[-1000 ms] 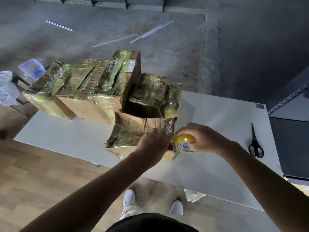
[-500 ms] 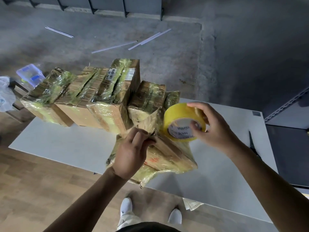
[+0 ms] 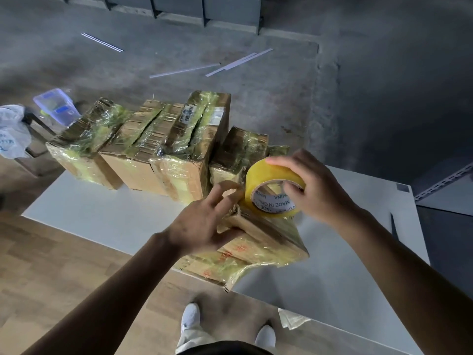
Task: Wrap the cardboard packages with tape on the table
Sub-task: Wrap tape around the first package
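Observation:
A cardboard package (image 3: 258, 249) partly covered in yellowish tape lies tilted at the near edge of the white table (image 3: 102, 216), overhanging it. My left hand (image 3: 204, 221) rests on the package's upper left end, fingers spread and mostly straight. My right hand (image 3: 314, 185) grips a yellow tape roll (image 3: 271, 190), thumb inside its core, holding it against the package's top end. Behind stand several taped cardboard packages (image 3: 153, 144) in a row.
Black scissors (image 3: 393, 224) peek out behind my right forearm on the table's right side. A clear plastic box (image 3: 55, 106) and a white bag (image 3: 12, 131) sit off the left end. Metal strips (image 3: 238, 62) lie on the concrete floor beyond. My feet stand below the table edge.
The package was tipped from lying flat to tilted. My right hand lifted the tape roll from beside it up to its top end. My left hand's fingers have spread on the package.

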The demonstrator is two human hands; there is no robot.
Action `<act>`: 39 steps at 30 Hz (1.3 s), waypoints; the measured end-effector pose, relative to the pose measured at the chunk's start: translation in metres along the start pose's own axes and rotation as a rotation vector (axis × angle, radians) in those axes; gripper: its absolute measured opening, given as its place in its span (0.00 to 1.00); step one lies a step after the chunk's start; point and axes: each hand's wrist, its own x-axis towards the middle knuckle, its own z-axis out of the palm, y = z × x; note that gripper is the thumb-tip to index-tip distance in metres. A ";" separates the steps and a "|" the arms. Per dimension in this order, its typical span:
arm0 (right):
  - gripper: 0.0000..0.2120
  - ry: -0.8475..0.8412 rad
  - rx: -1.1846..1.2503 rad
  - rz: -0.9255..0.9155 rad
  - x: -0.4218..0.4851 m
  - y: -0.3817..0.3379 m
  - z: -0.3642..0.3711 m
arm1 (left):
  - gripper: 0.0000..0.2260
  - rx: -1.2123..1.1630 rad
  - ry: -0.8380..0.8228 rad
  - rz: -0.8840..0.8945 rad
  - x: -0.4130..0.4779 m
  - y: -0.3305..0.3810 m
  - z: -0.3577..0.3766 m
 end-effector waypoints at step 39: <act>0.28 -0.555 -0.306 0.174 0.042 0.001 -0.027 | 0.26 0.238 -0.021 -0.190 -0.023 -0.061 0.007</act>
